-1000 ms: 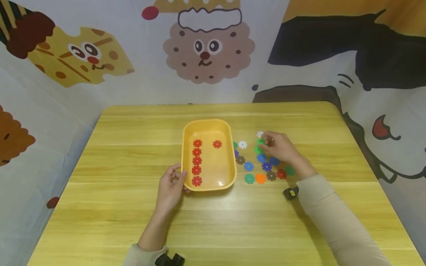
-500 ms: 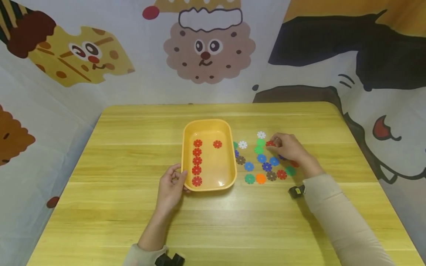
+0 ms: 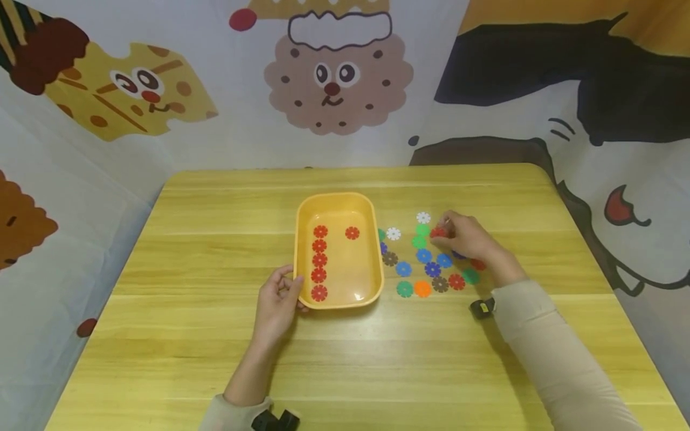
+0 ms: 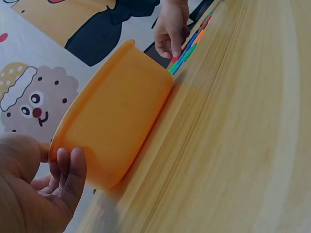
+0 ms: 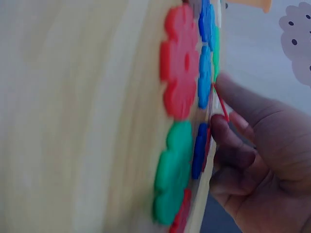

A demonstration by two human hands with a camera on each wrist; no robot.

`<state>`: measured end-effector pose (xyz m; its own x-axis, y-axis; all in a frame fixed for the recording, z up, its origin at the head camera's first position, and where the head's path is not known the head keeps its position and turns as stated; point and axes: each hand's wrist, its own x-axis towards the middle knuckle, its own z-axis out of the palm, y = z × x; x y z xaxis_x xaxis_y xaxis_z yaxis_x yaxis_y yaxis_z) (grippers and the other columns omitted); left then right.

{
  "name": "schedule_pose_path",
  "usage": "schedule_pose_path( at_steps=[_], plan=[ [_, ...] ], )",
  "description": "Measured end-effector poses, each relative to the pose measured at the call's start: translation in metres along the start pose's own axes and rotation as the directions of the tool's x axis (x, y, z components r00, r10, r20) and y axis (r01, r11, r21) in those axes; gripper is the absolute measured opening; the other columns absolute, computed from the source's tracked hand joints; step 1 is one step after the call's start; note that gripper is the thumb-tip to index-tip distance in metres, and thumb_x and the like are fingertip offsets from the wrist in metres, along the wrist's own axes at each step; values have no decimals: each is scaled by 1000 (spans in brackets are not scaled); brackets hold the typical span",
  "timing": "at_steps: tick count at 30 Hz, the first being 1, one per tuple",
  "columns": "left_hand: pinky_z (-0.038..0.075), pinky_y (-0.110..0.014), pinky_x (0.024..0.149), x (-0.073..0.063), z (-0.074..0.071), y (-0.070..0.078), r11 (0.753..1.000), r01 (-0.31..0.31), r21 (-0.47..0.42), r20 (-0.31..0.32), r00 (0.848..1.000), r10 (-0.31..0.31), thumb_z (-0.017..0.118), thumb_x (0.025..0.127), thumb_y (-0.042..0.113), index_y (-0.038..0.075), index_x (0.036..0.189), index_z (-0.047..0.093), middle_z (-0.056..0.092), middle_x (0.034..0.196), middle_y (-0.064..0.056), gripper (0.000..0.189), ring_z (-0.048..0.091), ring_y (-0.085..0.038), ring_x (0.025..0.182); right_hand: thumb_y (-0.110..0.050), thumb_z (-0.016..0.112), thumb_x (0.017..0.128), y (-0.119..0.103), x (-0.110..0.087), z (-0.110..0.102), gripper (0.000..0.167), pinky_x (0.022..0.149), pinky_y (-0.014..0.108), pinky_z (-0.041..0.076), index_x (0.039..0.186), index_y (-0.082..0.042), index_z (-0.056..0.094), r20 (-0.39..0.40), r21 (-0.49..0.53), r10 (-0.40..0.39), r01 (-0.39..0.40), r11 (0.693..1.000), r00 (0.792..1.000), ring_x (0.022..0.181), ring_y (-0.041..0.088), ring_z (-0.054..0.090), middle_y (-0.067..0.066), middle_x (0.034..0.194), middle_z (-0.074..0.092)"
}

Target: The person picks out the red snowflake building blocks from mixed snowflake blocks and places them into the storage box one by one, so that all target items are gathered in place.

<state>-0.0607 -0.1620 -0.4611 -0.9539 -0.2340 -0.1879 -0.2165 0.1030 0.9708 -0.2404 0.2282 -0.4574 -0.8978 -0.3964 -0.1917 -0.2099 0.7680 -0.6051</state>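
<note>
Right hand point(image 3: 468, 238) has shifted rightward, fingers point(image 5: 235, 159) pinching a red petalled disc point(image 3: 438, 232), left hand point(image 3: 277, 305) gripping a tray point(image 3: 349, 272).

Indoor corner of playroom type; whether it belongs to a home, a classroom or a studio cannot be told. Pale printed cloth point(image 3: 232, 149), creased at the left, encloses a wood-grain surface point(image 3: 162, 353) with rounded far corners. The cartoon motifs indicate a childlike setting: a smiling wedge of cheese point(image 3: 129, 96), a round biscuit with a face point(image 3: 338, 99) and a large black-and-white animal point(image 3: 620, 126). A yellow tray point(image 3: 345, 306) and multicoloured flower-shaped pieces point(image 3: 423, 255), resembling toys, occupy the surface.
</note>
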Motion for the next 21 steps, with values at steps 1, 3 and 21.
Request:
schedule_pose_path(
  at_steps=[1, 3, 21],
  plan=[
    [63, -30, 56, 0, 0, 0, 1000, 0, 4, -2, 1000, 0, 59, 103, 13, 0, 139, 51, 62, 90, -19, 38, 64, -20, 61, -24, 76, 94, 0, -1, -1, 38, 73, 37, 53, 117, -3, 55, 1, -3, -2, 2, 1000, 1000, 80, 26, 58, 14, 95, 65],
    [63, -31, 56, 0, 0, 1, 1000, 3, 11, -8, 1000, -3, 60, 103, 13, 0, 139, 51, 62, 89, -18, 39, 64, -19, 61, -22, 78, 92, 0, -2, -2, 40, 76, 39, 54, 119, -3, 57, 6, -15, -15, 15, 1000, 1000, 81, 25, 61, 13, 97, 68],
    [63, -31, 55, 1, 1, 0, 1000, 14, -3, -12, 1000, -14, 59, 103, 12, 0, 138, 51, 62, 89, -20, 38, 64, -18, 60, -25, 78, 92, -4, 3, 8, 41, 71, 35, 53, 121, 2, 66, -107, 6, -153, 154, 988, 983, 77, 23, 57, 7, 88, 64]
  ],
)
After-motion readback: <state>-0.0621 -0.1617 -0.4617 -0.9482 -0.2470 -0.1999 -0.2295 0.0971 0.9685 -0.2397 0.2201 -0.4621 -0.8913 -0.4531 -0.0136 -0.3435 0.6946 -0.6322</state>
